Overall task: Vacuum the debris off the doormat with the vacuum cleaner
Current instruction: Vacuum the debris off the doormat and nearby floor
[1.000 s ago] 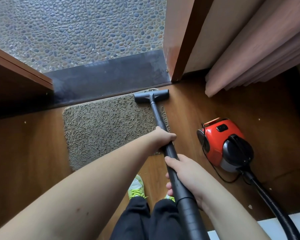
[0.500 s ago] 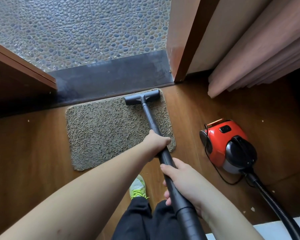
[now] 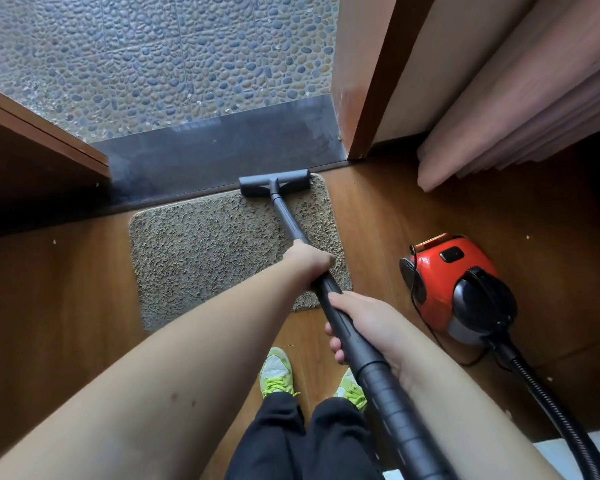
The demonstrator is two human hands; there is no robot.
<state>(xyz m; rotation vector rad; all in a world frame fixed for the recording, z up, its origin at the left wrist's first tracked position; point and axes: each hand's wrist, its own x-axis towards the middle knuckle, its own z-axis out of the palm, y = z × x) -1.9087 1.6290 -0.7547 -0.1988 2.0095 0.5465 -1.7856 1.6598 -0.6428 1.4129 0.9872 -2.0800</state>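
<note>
Your left hand point(image 3: 307, 259) is wrapped around the dark wand point(image 3: 288, 220) of the vacuum cleaner, well forward on the tube, and your right hand point(image 3: 364, 323) grips the same wand further back, just ahead of the thicker ribbed section. The wand slopes away from you across the right part of the doormat point(image 3: 208, 244), and its flat nozzle point(image 3: 275, 181) sits at the mat's far right corner, right against the dark threshold strip point(image 3: 205, 161) of the doorway. The doormat is a coarse, greyish-tan rectangle lying on the wooden floor point(image 3: 49, 299), its far edge touching the threshold; small dark specks are scattered through its pile, though you cannot tell debris from texture here. The red and black vacuum body point(image 3: 454, 289) stands on the floor to your right, apart from the mat, with its black hose point(image 3: 551, 407) running back toward the lower right corner. Beyond the threshold lies pebble paving point(image 3: 153, 57). Your feet in lime-green shoes point(image 3: 276, 372) stand just behind the mat's near edge
</note>
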